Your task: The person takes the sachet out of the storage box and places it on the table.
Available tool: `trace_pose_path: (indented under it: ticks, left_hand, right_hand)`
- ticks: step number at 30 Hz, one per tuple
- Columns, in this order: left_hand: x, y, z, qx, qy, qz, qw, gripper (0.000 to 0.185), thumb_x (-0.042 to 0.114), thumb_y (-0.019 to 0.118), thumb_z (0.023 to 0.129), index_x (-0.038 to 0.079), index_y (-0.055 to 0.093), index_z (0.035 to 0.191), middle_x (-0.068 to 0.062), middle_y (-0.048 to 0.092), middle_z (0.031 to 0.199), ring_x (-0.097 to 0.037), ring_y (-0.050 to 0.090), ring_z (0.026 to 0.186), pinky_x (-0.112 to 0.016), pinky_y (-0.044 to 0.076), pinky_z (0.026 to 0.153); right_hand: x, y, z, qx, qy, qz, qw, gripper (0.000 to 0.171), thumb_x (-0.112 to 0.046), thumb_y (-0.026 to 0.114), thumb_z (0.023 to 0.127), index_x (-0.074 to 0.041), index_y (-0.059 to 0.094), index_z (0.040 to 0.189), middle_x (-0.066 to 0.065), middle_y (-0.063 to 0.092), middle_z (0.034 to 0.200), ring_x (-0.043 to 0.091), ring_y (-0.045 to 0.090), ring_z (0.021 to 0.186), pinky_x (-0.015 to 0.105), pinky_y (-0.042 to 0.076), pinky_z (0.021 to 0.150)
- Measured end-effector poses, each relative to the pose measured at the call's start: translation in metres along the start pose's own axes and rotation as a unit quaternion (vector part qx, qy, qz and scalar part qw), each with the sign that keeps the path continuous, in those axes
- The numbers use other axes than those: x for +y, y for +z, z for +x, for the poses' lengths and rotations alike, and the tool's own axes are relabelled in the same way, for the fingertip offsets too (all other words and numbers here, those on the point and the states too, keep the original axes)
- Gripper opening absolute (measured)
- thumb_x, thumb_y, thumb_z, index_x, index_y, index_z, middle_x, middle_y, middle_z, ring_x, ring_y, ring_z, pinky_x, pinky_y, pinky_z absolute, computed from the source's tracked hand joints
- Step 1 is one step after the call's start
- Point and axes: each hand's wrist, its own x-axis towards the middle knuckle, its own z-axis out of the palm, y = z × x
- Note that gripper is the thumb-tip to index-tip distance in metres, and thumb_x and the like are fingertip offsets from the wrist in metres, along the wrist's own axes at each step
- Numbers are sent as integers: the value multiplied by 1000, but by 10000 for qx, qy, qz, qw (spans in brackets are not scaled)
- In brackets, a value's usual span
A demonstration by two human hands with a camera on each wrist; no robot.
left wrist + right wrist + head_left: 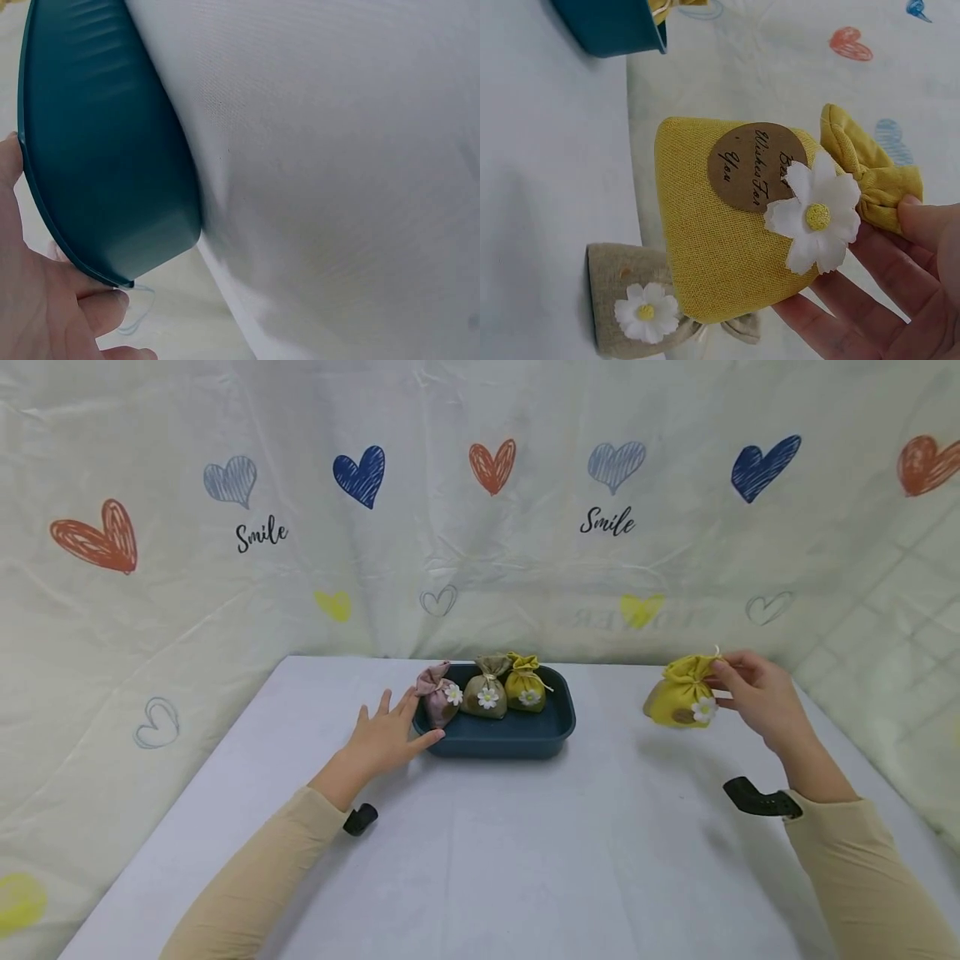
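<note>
A dark teal tray (497, 737) stands at the table's middle back and holds a pink pouch (438, 695), an olive pouch (486, 691) and a yellow-green pouch (526, 686), each with a white daisy. My left hand (386, 739) lies flat with straight fingers against the tray's left end. In the left wrist view the left hand (45, 307) touches the rim of the tray (105, 150). Near the back right, my right hand (753, 693) pinches the tied neck of a yellow pouch (678, 697). Up close, the yellow pouch (727, 225) carries a brown label and a daisy, beside the right hand (889, 300).
A beige pouch (637, 307) with a daisy lies just behind the yellow one in the right wrist view. The white table (525, 860) runs toward me. A cloth backdrop (480, 510) printed with hearts closes off the back and sides.
</note>
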Motion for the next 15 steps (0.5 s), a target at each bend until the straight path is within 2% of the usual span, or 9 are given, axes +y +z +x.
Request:
trace_pose_path:
  ticks: [9, 15]
  left_hand:
    - [-1, 3, -3, 11, 14, 27, 10000, 92, 70, 40, 101, 6, 22, 164, -9, 13, 171, -44, 5, 154, -72, 10, 116]
    - [1, 1, -3, 54, 42, 17, 10000, 92, 70, 40, 101, 6, 22, 164, -9, 13, 171, -44, 5, 154, -72, 10, 115]
  right_hand:
    - [17, -7, 0, 148, 112, 147, 9997, 36, -24, 45, 111, 10, 53, 119, -34, 56, 90, -18, 56, 82, 12, 53, 65]
    - [28, -19, 2, 308, 197, 287, 9989, 27, -26, 44, 111, -2, 57, 114, -35, 58, 86, -18, 57, 80, 11, 53, 64]
